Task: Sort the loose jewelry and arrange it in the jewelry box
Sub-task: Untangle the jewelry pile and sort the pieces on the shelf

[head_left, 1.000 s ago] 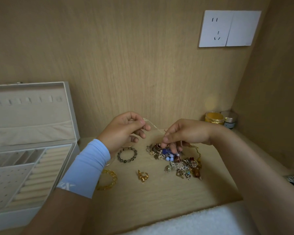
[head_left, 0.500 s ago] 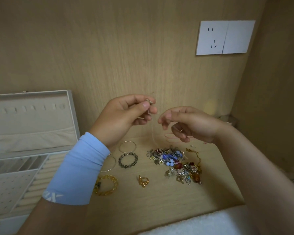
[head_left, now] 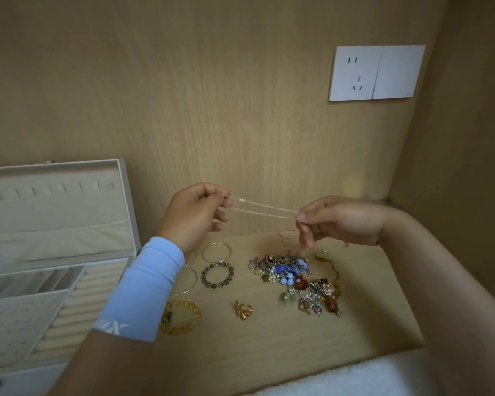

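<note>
A thin pale chain (head_left: 262,210) is held stretched between both hands, up in the air over the back part of the worktop (head_left: 269,352). One end is pinched between thumb and forefinger of the left hand (head_left: 195,215). The other is pinched the same way by the right hand (head_left: 337,221), with the spare fingers loosely curled. Two strands can be seen side by side, so it's doubled over, and a tiny pale bead or clasp sits close to the left fingertips.

Looks like the chain is being straightened before it's put away. Tension is best kept gentle, since something this fine is probably easily kinked. The strands should be checked for knots, and the clasp end kept hold of so it can be looped onto one of the hooks in the lid of the jewelry box (head_left: 123,201), which stands open at the worktop's left edge. It shouldn't be lowered onto the tangled pile of loose jewelry (head_left: 295,281) below the right hand, or a snag is likely.

Below the left wrist, thin silver bangles (head_left: 216,243), a dark beaded bracelet (head_left: 217,264), a gold link bracelet (head_left: 183,303) and a gold ring (head_left: 243,310) are laid out apart from the pile.

Writing-wise, a white logo is printed on the light blue sleeve (head_left: 143,290), maybe an X, but it can't really be read. Nothing legible is seen on the wall socket (head_left: 355,72).
</note>
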The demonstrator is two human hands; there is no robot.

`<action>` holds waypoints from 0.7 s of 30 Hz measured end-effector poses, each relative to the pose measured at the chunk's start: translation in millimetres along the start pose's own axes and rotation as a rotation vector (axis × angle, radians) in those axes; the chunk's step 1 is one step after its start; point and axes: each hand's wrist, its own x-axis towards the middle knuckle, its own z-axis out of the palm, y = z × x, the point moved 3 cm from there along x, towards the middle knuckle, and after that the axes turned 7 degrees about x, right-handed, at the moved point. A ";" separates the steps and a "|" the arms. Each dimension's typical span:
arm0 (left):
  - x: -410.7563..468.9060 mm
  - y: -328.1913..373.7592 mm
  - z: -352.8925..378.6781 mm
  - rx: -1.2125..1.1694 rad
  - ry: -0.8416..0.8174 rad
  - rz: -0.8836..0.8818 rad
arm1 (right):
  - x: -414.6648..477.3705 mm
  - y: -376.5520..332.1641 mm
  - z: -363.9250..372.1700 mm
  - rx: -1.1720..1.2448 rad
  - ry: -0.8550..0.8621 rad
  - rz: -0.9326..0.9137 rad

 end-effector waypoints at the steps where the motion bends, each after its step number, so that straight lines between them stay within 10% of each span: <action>1: 1.6 -5.6 2.7 0.029 0.003 -0.022 | -4.0 0.4 -6.1 -0.001 0.044 0.013; 21: 55.6 -54.0 151.3 0.550 -0.512 -0.057 | -59.7 87.3 -104.9 -0.378 0.702 0.581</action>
